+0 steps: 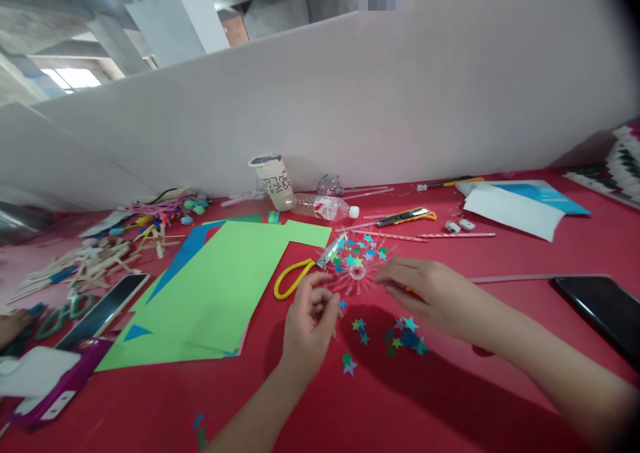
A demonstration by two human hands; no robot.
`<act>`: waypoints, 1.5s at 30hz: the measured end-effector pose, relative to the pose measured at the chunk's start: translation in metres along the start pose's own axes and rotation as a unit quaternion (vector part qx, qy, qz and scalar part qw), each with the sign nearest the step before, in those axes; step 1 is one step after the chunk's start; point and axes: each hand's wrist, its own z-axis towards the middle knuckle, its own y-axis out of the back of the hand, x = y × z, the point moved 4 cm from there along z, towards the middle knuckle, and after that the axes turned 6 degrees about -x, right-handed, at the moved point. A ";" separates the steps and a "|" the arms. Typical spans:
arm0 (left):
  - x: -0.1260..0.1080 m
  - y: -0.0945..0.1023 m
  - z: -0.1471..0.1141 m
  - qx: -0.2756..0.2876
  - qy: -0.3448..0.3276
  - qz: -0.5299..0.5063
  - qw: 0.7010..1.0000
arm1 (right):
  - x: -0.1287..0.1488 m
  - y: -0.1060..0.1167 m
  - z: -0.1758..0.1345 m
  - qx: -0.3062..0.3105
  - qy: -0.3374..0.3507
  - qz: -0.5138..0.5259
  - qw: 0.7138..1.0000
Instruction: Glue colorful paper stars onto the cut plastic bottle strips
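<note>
Left hand [313, 316] and right hand [420, 289] flank star sequins [351, 261], perhaps on plastic [357, 273].

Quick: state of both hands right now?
Left hand: fingers curled near the yellow-handled scissors; can't tell if holding anything.
Right hand: fingers loosely bent; can't tell if holding anything.

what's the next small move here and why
I'd probably have the right hand take one star from the loose stars and lay it by the clear spiky piece. Other stars cluster at that piece's far side, the loose ones lie just nearer than the right hand, and the left hand is close by too.
</note>
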 end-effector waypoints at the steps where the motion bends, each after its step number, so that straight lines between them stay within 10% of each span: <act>1: -0.001 0.002 0.002 -0.018 0.010 -0.024 0.999 | -0.001 0.001 0.000 0.000 0.002 -0.002 1.000; 11: 0.002 0.015 0.013 -0.063 -0.044 0.020 0.997 | -0.010 0.017 0.001 -0.009 -0.024 0.007 1.000; 18: 0.001 0.000 -0.002 0.038 -0.097 0.113 0.988 | 0.007 0.012 -0.002 -0.019 0.031 -0.045 0.998; 25: 0.006 0.019 0.021 -0.090 0.017 -0.040 0.995 | 0.026 -0.020 -0.002 -0.026 0.099 -0.201 0.974; 35: 0.026 -0.003 0.027 0.074 0.168 -0.029 0.983 | 0.000 -0.017 0.001 -0.019 0.078 -0.175 0.981; 45: 0.020 -0.005 0.036 0.089 0.192 -0.084 0.974 | -0.008 -0.009 0.004 -0.013 0.049 -0.057 0.997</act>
